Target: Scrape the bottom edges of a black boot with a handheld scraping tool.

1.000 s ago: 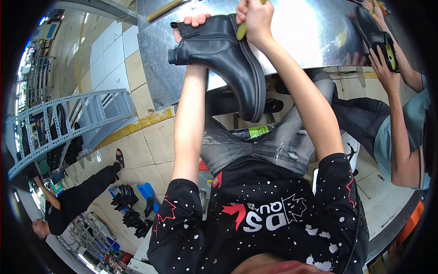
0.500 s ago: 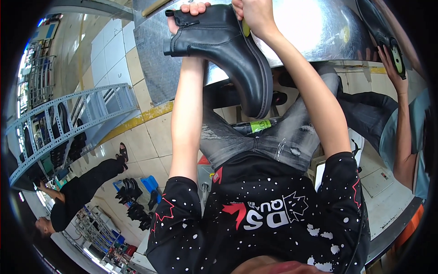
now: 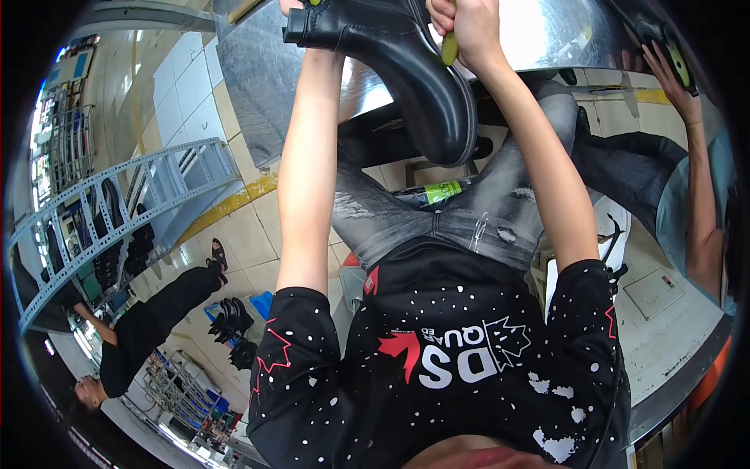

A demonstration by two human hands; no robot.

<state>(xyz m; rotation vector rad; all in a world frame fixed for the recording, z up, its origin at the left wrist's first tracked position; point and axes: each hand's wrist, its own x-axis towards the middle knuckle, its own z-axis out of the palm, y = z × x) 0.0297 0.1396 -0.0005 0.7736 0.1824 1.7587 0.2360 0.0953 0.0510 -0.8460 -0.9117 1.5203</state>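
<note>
A black leather ankle boot [image 3: 406, 86] hangs toe-down at the top of the view, its heel to the left and its sole edge to the right. My left hand [image 3: 290, 6] holds it by the shaft end; most of those fingers are hidden behind the boot or cut off by the upper edge. Just right of the sole, my right hand [image 3: 475, 33] is closed round a tool with a yellow-green handle [image 3: 449, 49]. The handle's rounded end sticks out below the fist, and the tool's other end cannot be seen.
A shiny metal table [image 3: 539, 39] lies beyond my knees. At right, a co-worker's hand [image 3: 664, 70] is on another black shoe [image 3: 644, 23]. A grey shoe rack [image 3: 117, 219] stands left, near a person in black [image 3: 156, 320]. Dark shoes [image 3: 234, 320] sit on the floor.
The boot has moved up, so its shaft now leaves the view. My right hand has shifted right, and more of the yellow-green handle shows. The co-worker's hand has risen a little.
</note>
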